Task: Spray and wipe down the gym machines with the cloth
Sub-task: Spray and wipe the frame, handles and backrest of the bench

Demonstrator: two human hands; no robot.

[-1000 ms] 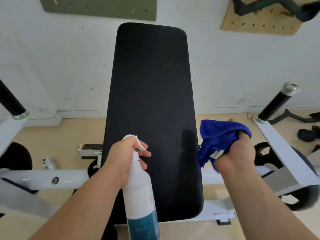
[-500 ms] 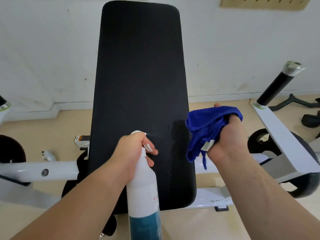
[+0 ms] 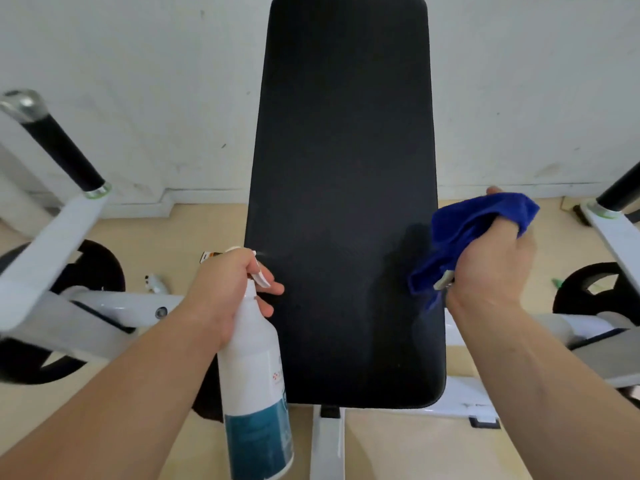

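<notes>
- The left hand [image 3: 228, 292] is gripping the neck of a white plastic spray bottle with a teal label [image 3: 254, 379], fingers curled round it and the forefinger lying on the trigger; the nozzle is pointing at the left edge of the long black padded bench cushion [image 3: 346, 202].
- A faint mist appears to be leaving the nozzle towards the pad, though it is too thin to be sure of.
- The right hand [image 3: 491, 268] is clenching a bunched blue microfibre cloth [image 3: 464, 230], the fingers closed into the fabric; the cloth is hanging just beside the pad's right edge, and whether it is touching the pad cannot be told.
- The white steel frame [image 3: 52, 244] with black foam-gripped handles [image 3: 62, 154] is flanking the pad on both sides, and black weight plates [image 3: 595, 289] are sitting low on the frame near the beige floor [image 3: 207, 223].
- Judged progress: the spraying step is under way on the pad's lower half; no wet streaks are showing, so wiping seems not yet begun.
- Remaining, as judged: wiping the pad, then treating the handles, the frame and any other machines.
</notes>
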